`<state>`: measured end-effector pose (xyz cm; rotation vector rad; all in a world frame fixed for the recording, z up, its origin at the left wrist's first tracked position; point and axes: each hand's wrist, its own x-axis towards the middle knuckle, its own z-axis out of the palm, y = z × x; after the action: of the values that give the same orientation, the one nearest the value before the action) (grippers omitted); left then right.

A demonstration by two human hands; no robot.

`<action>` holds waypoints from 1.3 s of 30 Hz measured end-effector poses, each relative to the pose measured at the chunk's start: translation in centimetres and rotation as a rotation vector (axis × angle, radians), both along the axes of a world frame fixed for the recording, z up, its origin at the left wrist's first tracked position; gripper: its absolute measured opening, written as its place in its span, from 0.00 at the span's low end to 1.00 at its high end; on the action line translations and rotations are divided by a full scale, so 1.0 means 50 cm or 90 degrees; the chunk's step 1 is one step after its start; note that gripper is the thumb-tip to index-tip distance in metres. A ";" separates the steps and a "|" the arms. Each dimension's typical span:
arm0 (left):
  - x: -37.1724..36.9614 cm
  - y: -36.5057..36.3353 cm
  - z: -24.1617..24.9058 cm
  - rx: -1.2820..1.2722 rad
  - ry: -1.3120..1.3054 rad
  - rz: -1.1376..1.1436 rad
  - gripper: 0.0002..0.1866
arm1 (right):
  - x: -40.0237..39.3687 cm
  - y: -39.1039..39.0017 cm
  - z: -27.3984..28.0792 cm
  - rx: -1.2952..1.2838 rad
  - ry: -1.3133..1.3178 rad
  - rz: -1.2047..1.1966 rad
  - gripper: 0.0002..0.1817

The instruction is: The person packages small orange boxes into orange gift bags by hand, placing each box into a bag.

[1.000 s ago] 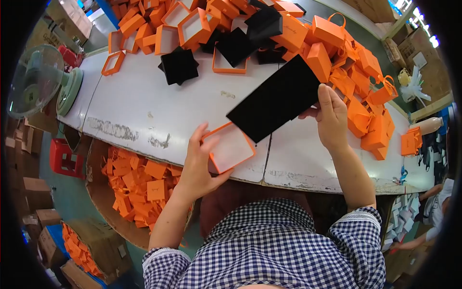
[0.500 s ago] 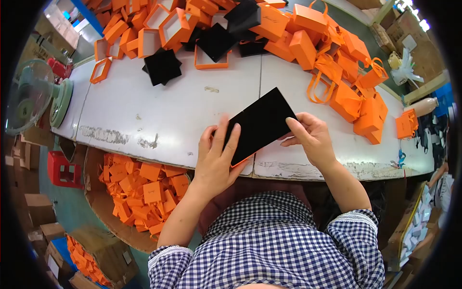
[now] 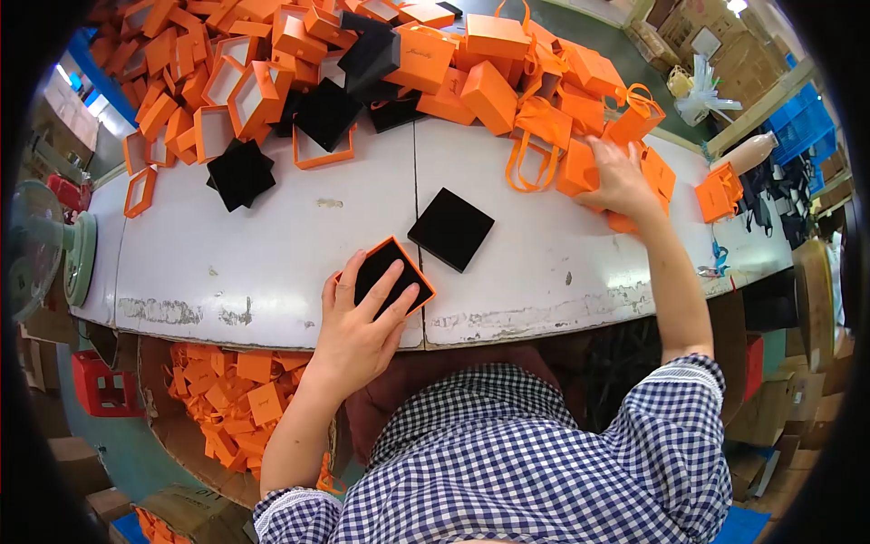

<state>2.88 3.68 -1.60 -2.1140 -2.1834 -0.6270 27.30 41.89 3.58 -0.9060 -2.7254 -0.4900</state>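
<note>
1. Below the worktop (image 3: pixel 317 245)'s near edge, a cardboard carton (image 3: pixel 170 453) holds many orange pieces (image 3: pixel 267 403).
2. Near that edge, the left hand (image 3: pixel 355 334) lies with spread fingers over a black pad (image 3: pixel 372 272) seated in an orange tray (image 3: pixel 428 296).
3. Just beyond to the right, a loose black pad (image 3: pixel 451 229) lies flat, apart from the tray.
4. Farther right, the right hand (image 3: pixel 625 184) reaches onto an orange box (image 3: pixel 577 169); I cannot tell whether its fingers have closed on it.
5. At the far side, orange boxes and bags (image 3: pixel 423 62) are heaped.
</note>
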 end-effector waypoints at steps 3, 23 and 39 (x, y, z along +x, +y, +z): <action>-0.009 -0.015 0.002 -0.003 -0.013 0.013 0.22 | 0.009 0.016 0.034 -0.150 -0.081 -0.006 0.55; -0.089 -0.206 0.001 0.008 -0.001 0.245 0.28 | -0.401 -0.384 -0.078 -1.427 0.659 0.256 0.46; -0.093 -0.227 -0.012 0.051 -0.014 0.276 0.26 | -0.340 -0.374 0.047 -0.466 0.247 0.512 0.36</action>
<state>-1.75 -7.65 -2.21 -1.5249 -2.4666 -0.6825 10.31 23.18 5.92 0.0669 -2.5780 0.7774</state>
